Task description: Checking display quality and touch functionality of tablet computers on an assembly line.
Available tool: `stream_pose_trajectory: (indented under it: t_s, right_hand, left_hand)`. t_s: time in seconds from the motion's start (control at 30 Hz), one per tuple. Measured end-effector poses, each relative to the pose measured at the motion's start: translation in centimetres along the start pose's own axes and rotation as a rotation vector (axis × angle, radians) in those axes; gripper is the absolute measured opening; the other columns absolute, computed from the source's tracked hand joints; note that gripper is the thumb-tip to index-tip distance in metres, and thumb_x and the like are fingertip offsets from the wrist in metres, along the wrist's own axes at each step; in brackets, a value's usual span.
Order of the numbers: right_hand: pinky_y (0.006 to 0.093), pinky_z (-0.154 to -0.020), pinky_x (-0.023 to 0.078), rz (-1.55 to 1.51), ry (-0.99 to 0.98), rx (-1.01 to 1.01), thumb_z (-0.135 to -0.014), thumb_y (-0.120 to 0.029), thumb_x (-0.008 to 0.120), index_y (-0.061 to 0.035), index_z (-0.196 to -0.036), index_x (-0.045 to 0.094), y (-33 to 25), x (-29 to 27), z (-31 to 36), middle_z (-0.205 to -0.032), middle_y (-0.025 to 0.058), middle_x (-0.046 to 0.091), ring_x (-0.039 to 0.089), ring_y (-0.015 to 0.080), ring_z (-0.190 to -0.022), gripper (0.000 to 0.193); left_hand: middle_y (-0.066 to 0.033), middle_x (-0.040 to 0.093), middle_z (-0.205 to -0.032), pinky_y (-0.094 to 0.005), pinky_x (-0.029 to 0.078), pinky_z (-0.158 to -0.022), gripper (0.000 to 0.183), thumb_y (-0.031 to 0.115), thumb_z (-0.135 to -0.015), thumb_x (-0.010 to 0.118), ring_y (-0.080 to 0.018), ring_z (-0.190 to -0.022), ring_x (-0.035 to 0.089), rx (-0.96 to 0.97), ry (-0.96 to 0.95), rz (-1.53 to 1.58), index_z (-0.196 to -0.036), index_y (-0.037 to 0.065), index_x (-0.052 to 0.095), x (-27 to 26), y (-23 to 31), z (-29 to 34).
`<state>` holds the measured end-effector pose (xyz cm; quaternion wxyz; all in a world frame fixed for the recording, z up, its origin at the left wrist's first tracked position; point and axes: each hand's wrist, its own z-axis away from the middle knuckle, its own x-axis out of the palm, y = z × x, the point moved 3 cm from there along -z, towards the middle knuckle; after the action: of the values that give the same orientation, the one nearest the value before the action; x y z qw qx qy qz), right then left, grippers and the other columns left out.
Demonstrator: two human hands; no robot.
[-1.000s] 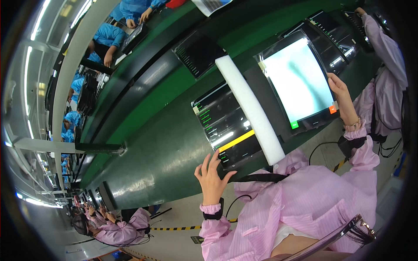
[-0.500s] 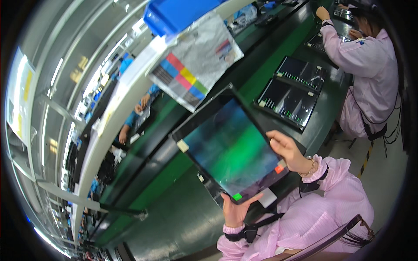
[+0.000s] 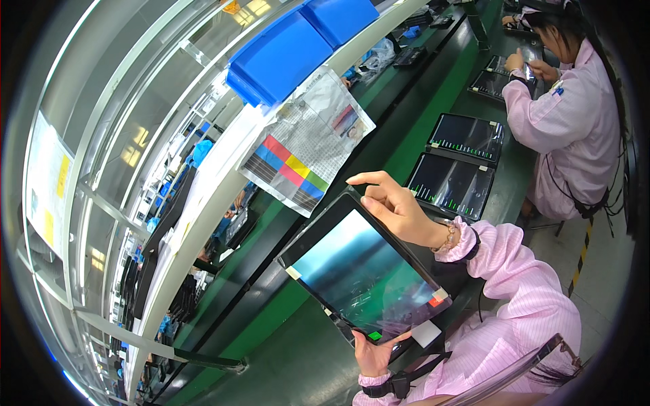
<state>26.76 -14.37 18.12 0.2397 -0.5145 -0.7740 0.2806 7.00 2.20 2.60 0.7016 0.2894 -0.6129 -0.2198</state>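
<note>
A tablet-like display panel point(image 3: 369, 271) with a black border is held tilted in front of me. Its glossy face reflects bright light and green, and small pale, green and red tabs sit along its edges. My left hand point(image 3: 372, 353) grips the lower edge, thumb over the front, its other fingers partly hidden beneath. Beside the upper right corner is my right hand point(image 3: 399, 213), index finger stretched out and thumb apart, with nothing visible between them. A small white square piece point(image 3: 425, 333) shows by the lower edge; what bears it is hidden.
Two dark panels point(image 3: 452, 186) lie on the green-topped bench point(image 3: 271, 352) to the right. A co-worker in pink point(image 3: 569, 115) handles panels farther right. Blue bins point(image 3: 281, 54) sit on a pale shelf rail above, with a printed colour-block sheet point(image 3: 305, 149) hanging below.
My right hand has left the panel's right edge and moved up and left to its upper corner. The left hand keeps its grip. Reflections on the panel have shifted, and the view has turned slightly.
</note>
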Motion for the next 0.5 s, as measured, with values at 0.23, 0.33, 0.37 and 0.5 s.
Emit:
stream_pose_trajectory:
  t_s: [0.23, 0.33, 0.37, 0.5]
  right_hand:
    - [0.0150, -0.053, 0.035, -0.581, -0.115, 0.620, -0.093, -0.012, 0.056, -0.0020, -0.099, 0.064, 5.1, 0.5, 1.9, -0.076, -0.0054, 0.060, 0.049, -0.0015, -0.062, 0.015]
    - [0.0188, -0.060, 0.047, -0.561, -0.258, 0.743, -0.092, -0.012, 0.056, 0.0013, -0.110, 0.062, 5.2, -0.3, 3.3, -0.089, -0.0010, 0.065, 0.057, 0.0030, -0.071, 0.024]
    - [0.0209, -0.064, 0.048, -0.622, -0.248, 0.738, -0.093, -0.013, 0.056, 0.0019, -0.110, 0.062, 5.2, -0.6, 3.4, -0.091, -0.0005, 0.065, 0.059, 0.0042, -0.073, 0.024]
    - [0.0271, -0.075, 0.051, -0.850, -0.293, 0.750, -0.098, -0.033, 0.047, -0.0013, -0.108, 0.061, 6.1, -1.6, 2.3, -0.095, 0.0020, 0.067, 0.063, 0.0102, -0.080, 0.036]
  left_hand:
    - [-0.0122, 0.035, -0.142, -0.0793, 0.035, -0.085, 0.056, 0.042, -0.096, 0.043, -0.0434, -0.125, 0.039, -0.009, -0.098, -0.039, -0.141, 0.012, 0.027, 1.0, 1.2, -0.4]
    - [-0.0116, 0.036, -0.144, -0.0780, 0.036, -0.084, 0.053, 0.046, -0.098, 0.036, -0.0445, -0.126, 0.038, -0.013, -0.152, -0.152, -0.142, 0.018, 0.030, 1.5, 1.8, -1.8]
    - [-0.0112, 0.035, -0.145, -0.0779, 0.035, -0.085, 0.052, 0.046, -0.098, 0.036, -0.0430, -0.128, 0.038, 0.006, -0.163, -0.192, -0.142, 0.019, 0.030, 2.3, 2.2, -2.2]
    - [-0.0116, 0.034, -0.144, -0.0759, 0.033, -0.093, 0.053, 0.042, -0.098, 0.037, -0.0414, -0.129, 0.036, 0.075, -0.133, -0.157, -0.142, 0.014, 0.027, 3.7, 3.9, -5.2]
